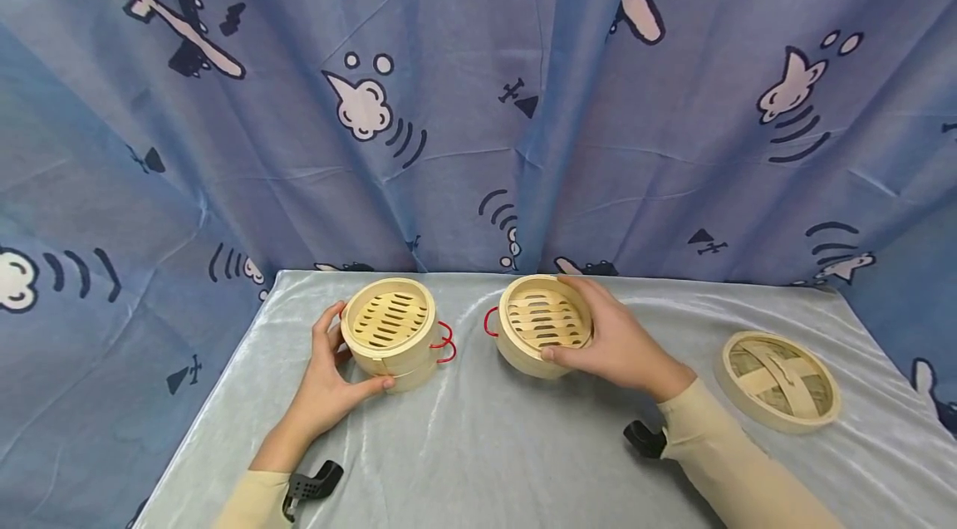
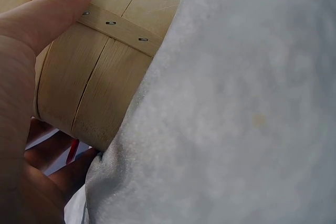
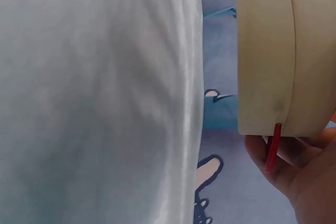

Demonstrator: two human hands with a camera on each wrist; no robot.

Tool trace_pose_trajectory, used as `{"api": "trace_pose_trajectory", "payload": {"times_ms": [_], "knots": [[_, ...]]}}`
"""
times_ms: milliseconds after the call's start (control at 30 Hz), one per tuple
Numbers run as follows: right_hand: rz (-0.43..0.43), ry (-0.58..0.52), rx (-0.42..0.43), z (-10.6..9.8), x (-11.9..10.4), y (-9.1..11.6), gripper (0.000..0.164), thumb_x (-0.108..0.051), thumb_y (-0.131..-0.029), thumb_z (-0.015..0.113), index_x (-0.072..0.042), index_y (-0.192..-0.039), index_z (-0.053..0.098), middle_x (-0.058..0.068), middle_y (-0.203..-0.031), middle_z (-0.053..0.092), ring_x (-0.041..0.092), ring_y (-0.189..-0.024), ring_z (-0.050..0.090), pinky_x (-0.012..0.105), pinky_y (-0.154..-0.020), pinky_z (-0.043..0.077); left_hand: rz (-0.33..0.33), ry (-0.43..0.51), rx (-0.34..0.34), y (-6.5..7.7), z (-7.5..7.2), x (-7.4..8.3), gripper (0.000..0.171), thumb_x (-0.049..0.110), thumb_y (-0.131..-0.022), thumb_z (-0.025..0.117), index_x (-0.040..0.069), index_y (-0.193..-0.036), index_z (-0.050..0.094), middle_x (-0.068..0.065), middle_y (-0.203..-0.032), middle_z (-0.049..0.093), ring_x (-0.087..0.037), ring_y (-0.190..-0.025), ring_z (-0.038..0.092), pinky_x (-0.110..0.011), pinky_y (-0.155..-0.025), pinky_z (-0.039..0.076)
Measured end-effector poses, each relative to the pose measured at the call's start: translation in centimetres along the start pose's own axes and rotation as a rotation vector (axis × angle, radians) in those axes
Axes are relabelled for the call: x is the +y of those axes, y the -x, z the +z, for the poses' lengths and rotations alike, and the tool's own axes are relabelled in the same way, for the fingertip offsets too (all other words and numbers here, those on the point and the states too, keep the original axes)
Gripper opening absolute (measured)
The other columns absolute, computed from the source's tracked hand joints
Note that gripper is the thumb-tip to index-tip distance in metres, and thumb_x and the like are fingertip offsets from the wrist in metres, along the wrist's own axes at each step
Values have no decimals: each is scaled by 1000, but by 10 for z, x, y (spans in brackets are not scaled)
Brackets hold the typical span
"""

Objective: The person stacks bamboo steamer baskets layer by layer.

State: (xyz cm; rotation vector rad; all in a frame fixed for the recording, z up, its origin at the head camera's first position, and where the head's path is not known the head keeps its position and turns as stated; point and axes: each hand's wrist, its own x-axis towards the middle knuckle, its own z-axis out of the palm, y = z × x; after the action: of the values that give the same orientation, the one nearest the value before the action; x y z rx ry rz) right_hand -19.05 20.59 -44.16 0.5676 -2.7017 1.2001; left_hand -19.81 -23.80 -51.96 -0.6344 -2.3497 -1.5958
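Observation:
On the left in the head view, a stack of two round bamboo steamer baskets [image 1: 407, 375] stands on the cloth, with red loop handles at its side. My left hand [image 1: 325, 388] grips this stack, thumb on the near wall and fingers around the far left side. The left wrist view shows the thumb pressing the stapled bamboo band [image 2: 118, 27]. To the right, my right hand [image 1: 624, 342] holds a single bamboo steamer basket [image 1: 516, 346] by its right side, slatted base visible inside. In the right wrist view this basket [image 3: 268, 56] hangs above the cloth, apart from it.
A woven bamboo lid [image 1: 781, 384] lies at the right of the table, beyond my right forearm. Pale grey cloth [image 1: 478, 446] covers the table. Behind its far edge hangs a blue curtain [image 1: 463, 122] with airplane prints.

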Motion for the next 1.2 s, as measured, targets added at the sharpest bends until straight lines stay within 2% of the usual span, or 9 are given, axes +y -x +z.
{"api": "trace_pose_trajectory", "payload": {"times_ms": [100, 200, 333, 433, 633, 767, 967, 1200], "knots": [[12, -1, -19, 2, -6, -7, 106, -45, -78, 98, -14, -164, 46, 14, -176, 32, 42, -161, 27, 72, -123, 26, -3, -4, -2, 1, -1, -1, 135, 1, -72, 103, 12, -172, 13, -23, -158, 51, -4, -140, 50, -15, -110, 42], [11, -15, -40, 5, -14, -14, 107, -45, -79, 97, -12, -165, 44, 18, -174, 32, 43, -163, 23, 74, -124, 24, -1, -13, -5, 1, -3, -2, 136, 2, -72, 103, 16, -172, 13, -22, -158, 51, -4, -140, 50, -15, -110, 42], [-39, -31, -44, 9, -25, -24, 105, -42, -78, 97, -11, -164, 45, 12, -158, 49, 35, -146, 47, 65, -119, 38, 9, -20, -12, 0, -6, -1, 136, 3, -73, 103, 19, -173, 12, -20, -159, 50, -5, -141, 50, -15, -111, 41], [-77, -18, -38, 11, -33, -31, 105, -41, -76, 98, -10, -162, 47, 7, -146, 56, 27, -131, 55, 56, -113, 45, 14, -19, -17, -1, -7, 0, 136, 3, -73, 103, 20, -173, 13, -20, -160, 50, -6, -142, 49, -16, -111, 41], [-92, 1, -43, 15, -45, -40, 107, -44, -77, 96, -6, -163, 45, 7, -157, 54, 27, -144, 47, 57, -119, 40, 15, -6, -12, -2, -6, 2, 135, 3, -72, 103, 21, -173, 14, -20, -158, 52, -8, -140, 51, -16, -111, 42], [-82, -3, -51, 17, -52, -45, 107, -46, -79, 95, -7, -165, 43, 5, -160, 52, 28, -144, 48, 57, -119, 40, 1, 2, -19, -3, -4, 2, 135, 4, -73, 103, 24, -173, 14, -19, -158, 52, -8, -139, 52, -17, -111, 42], [-77, -21, -70, 23, -64, -53, 108, -50, -83, 91, -7, -167, 39, 10, -163, 47, 32, -147, 48, 60, -120, 40, -6, 1, -14, -4, -4, 1, 135, 5, -72, 103, 24, -172, 14, -19, -157, 53, -9, -137, 53, -17, -110, 42], [-75, -16, -97, 34, -74, -61, 110, -53, -82, 90, -5, -166, 39, 10, -162, 48, 30, -143, 52, 55, -119, 43, -35, 0, -19, -3, -3, 1, 136, 8, -73, 104, 27, -173, 14, -16, -159, 53, -13, -137, 55, -18, -111, 43]]}}
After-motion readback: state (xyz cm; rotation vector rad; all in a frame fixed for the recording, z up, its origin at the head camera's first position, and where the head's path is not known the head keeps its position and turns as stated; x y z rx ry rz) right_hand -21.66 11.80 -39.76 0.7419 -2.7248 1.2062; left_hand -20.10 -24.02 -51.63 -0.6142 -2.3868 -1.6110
